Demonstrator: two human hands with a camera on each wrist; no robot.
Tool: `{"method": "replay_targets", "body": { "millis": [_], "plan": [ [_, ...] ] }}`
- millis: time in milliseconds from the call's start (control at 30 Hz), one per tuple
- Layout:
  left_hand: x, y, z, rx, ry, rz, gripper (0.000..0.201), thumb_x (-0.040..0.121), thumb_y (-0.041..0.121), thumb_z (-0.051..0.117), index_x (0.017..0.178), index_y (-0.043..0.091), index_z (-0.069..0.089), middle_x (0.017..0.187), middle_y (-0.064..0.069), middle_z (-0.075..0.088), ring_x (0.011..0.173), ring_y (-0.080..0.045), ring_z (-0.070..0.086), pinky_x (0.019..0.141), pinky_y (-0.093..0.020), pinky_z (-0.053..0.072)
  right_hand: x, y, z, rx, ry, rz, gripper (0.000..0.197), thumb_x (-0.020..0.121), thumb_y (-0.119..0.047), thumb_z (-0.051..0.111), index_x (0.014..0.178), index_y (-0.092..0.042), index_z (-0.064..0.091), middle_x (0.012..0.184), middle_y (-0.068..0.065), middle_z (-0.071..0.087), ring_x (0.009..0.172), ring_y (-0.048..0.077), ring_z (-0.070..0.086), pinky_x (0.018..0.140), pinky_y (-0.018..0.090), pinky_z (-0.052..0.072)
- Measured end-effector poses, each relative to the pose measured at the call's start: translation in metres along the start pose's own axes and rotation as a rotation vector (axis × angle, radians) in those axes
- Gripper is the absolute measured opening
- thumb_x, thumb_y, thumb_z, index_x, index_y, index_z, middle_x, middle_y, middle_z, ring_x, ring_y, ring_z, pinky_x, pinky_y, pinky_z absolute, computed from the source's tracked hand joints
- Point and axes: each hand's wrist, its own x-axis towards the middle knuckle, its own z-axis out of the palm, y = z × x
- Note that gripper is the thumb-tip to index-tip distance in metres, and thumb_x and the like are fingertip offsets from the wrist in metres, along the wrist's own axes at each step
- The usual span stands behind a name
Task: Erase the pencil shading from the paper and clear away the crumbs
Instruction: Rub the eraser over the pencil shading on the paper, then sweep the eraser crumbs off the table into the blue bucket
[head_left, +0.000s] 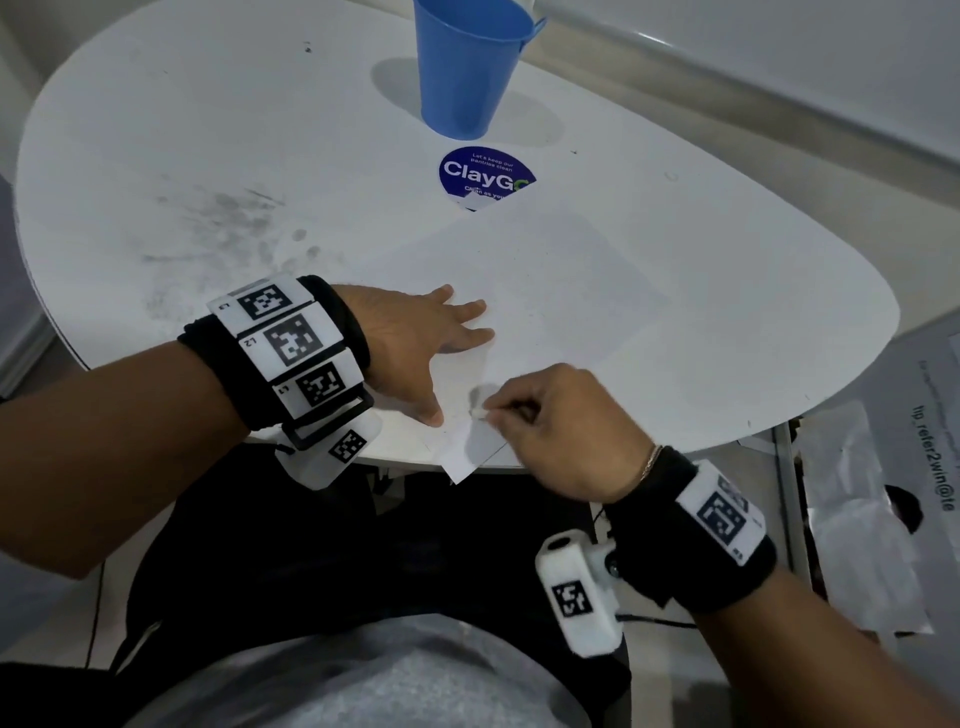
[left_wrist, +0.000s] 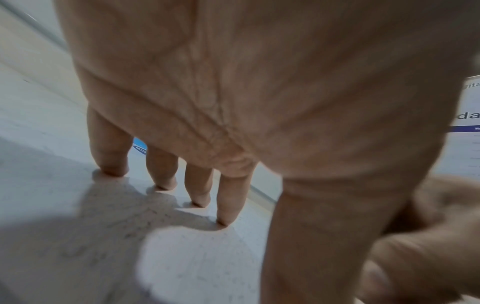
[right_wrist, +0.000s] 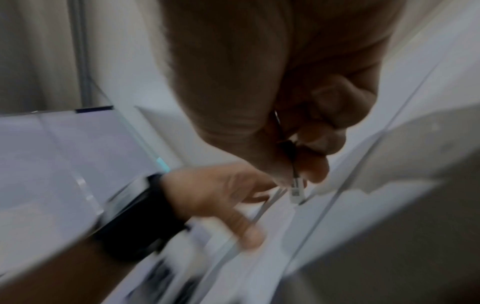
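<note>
The white desk (head_left: 675, 322) fills most of the head view, and its upper left part carries grey smudges. On it, from the centre down to the lower edge, lies the paper (head_left: 545, 291), white on white, so its borders are hard to follow; one corner hangs over the near edge of the desk. A blue cup (head_left: 467, 73) stands at the top centre, with a round blue sticker (head_left: 483, 174) just below it.

The left hand (head_left: 415, 338) lies flat at the centre left, its fingers (left_wrist: 111, 156) straight and spread, pressing the paper down. The right hand (head_left: 550, 421), lower centre, has its fingers curled and pinches a small whitish eraser (right_wrist: 296, 192) whose tip touches the paper – the wrist view is blurred, so the hand is probably rubbing.

Around the eraser, a grey patch of pencil shading (head_left: 480, 439) is visible near the overhanging corner. My judgement: the erasing is in progress but not finished, because the grey patch remains. I cannot make out any crumbs – they are too small to see – so the clearing step seems not yet begun.
</note>
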Motion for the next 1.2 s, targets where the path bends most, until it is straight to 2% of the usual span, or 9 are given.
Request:
{"method": "replay_targets", "body": {
  "millis": [133, 200, 300, 500, 633, 800, 933, 1067, 1200],
  "plan": [
    [-0.001, 0.0, 0.001, 0.007, 0.008, -0.003, 0.1, 0.09, 0.051, 0.067, 0.158, 0.044, -0.006, 0.161, 0.024, -0.025, 0.15, -0.004, -0.024, 0.127, -0.046, 0.01, 0.014, 0.024, -0.022, -0.038, 0.169, 0.142, 0.016, 0.091, -0.02, 0.062, 0.091, -0.019, 0.078, 0.088, -0.003, 0.075, 0.082, 0.016, 0.068, 0.075, 0.024, 0.051],
    [-0.001, 0.001, 0.0, 0.011, 0.008, -0.002, 0.101, 0.09, 0.051, 0.067, 0.159, 0.043, -0.006, 0.162, 0.024, -0.024, 0.15, -0.005, -0.024, 0.127, -0.046, 0.009, 0.008, 0.012, -0.013, -0.067, 0.122, 0.075, 0.015, 0.09, -0.02, 0.062, 0.089, -0.018, 0.077, 0.084, -0.002, 0.075, 0.08, 0.018, 0.067, 0.076, 0.029, 0.052],
    [-0.001, 0.001, 0.0, 0.004, 0.006, -0.002, 0.102, 0.089, 0.052, 0.069, 0.158, 0.043, -0.005, 0.162, 0.023, -0.024, 0.15, -0.005, -0.024, 0.127, -0.046, 0.009, -0.008, -0.015, 0.004, -0.007, -0.07, -0.057, 0.014, 0.09, -0.02, 0.063, 0.088, -0.02, 0.077, 0.072, -0.008, 0.069, 0.068, 0.008, 0.061, 0.07, 0.023, 0.048],
    [-0.002, 0.002, -0.001, 0.017, 0.002, -0.014, 0.1, 0.09, 0.053, 0.065, 0.158, 0.043, -0.007, 0.161, 0.023, -0.026, 0.15, -0.005, -0.025, 0.127, -0.046, 0.009, 0.014, 0.02, -0.019, -0.012, 0.151, 0.125, 0.016, 0.09, -0.021, 0.062, 0.081, -0.021, 0.076, 0.071, -0.009, 0.068, 0.071, 0.013, 0.063, 0.066, 0.023, 0.043],
    [-0.001, 0.001, 0.001, 0.002, -0.007, -0.009, 0.102, 0.088, 0.054, 0.067, 0.158, 0.045, -0.008, 0.16, 0.025, -0.026, 0.149, -0.004, -0.025, 0.127, -0.045, 0.01, -0.004, -0.009, 0.002, -0.08, 0.015, -0.035, 0.016, 0.09, -0.021, 0.059, 0.085, -0.019, 0.074, 0.075, -0.005, 0.069, 0.074, 0.019, 0.063, 0.07, 0.033, 0.051],
    [-0.004, 0.003, 0.0, 0.014, 0.008, -0.015, 0.1, 0.089, 0.055, 0.065, 0.157, 0.046, -0.007, 0.16, 0.027, -0.025, 0.15, -0.004, -0.023, 0.126, -0.044, 0.015, 0.014, 0.02, -0.02, -0.085, 0.162, 0.133, 0.018, 0.092, -0.02, 0.058, 0.09, -0.019, 0.076, 0.087, -0.002, 0.074, 0.083, 0.022, 0.066, 0.075, 0.034, 0.053],
    [-0.008, 0.007, -0.002, 0.039, 0.015, -0.035, 0.101, 0.088, 0.058, 0.065, 0.158, 0.045, -0.007, 0.161, 0.025, -0.024, 0.151, -0.005, -0.021, 0.125, -0.041, 0.019, 0.001, -0.002, -0.006, -0.055, 0.059, 0.027, 0.017, 0.092, -0.023, 0.058, 0.09, -0.02, 0.074, 0.084, -0.004, 0.073, 0.081, 0.018, 0.066, 0.075, 0.035, 0.054],
    [-0.012, 0.01, -0.002, 0.093, 0.035, -0.08, 0.103, 0.087, 0.065, 0.061, 0.159, 0.039, -0.007, 0.165, 0.017, -0.021, 0.154, -0.013, -0.014, 0.124, -0.043, 0.022, 0.008, 0.002, -0.016, -0.003, 0.132, 0.051, 0.016, 0.092, -0.025, 0.061, 0.094, -0.022, 0.076, 0.085, -0.007, 0.073, 0.08, 0.015, 0.066, 0.077, 0.032, 0.053],
    [-0.013, 0.018, -0.002, 0.166, 0.071, -0.101, 0.103, 0.087, 0.069, 0.058, 0.162, 0.03, -0.003, 0.168, 0.007, -0.014, 0.156, -0.023, -0.004, 0.121, -0.044, 0.029, 0.006, 0.003, -0.015, -0.042, 0.009, 0.033, 0.016, 0.093, -0.027, 0.061, 0.098, -0.024, 0.076, 0.084, -0.008, 0.072, 0.081, 0.013, 0.065, 0.079, 0.029, 0.052]
  ]
}}
